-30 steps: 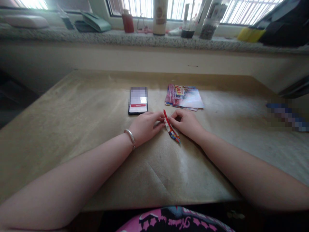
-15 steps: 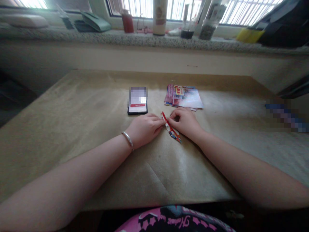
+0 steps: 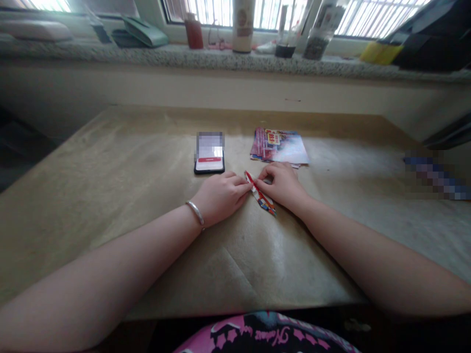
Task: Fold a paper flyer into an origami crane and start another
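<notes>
A narrow folded strip of printed paper (image 3: pixel 265 202), red, white and blue, slants across the table between my hands. My left hand (image 3: pixel 225 196), with a silver bangle at the wrist, presses its closed fingertips against the paper's left edge. From the other side my right hand (image 3: pixel 281 184) pinches the same paper between thumb and forefinger near its upper part. The fingertips of both hands nearly meet and cover a bit of the paper there.
A phone (image 3: pixel 209 165) with a lit screen lies beyond my left hand. Behind my right hand is a stack of printed leaflets (image 3: pixel 281 147). A blurred blue item (image 3: pixel 434 176) is at the right edge. Bottles and a case stand on the granite sill (image 3: pixel 206 58) behind the table (image 3: pixel 140 162).
</notes>
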A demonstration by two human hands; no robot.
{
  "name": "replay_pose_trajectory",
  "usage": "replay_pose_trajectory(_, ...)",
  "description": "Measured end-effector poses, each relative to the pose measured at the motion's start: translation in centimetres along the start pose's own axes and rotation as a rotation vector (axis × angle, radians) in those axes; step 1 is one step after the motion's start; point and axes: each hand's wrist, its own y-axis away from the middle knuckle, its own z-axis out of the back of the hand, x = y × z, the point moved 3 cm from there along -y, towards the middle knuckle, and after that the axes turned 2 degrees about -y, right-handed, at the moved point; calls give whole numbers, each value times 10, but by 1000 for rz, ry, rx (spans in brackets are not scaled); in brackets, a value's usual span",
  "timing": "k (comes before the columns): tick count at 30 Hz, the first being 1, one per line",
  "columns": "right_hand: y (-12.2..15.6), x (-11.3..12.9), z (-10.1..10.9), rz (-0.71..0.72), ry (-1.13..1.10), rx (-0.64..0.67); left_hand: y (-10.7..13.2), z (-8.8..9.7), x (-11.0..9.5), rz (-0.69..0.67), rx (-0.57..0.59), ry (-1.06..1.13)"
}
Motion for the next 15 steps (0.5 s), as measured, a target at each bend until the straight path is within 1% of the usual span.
replay_pose_trajectory(8,2,1,1,-4,-24,-19,1,-1,2,23,-16,-15)
replay_pose_trajectory(15,5,7,5,4,38,-31,0,-4,2,-8,-9,30)
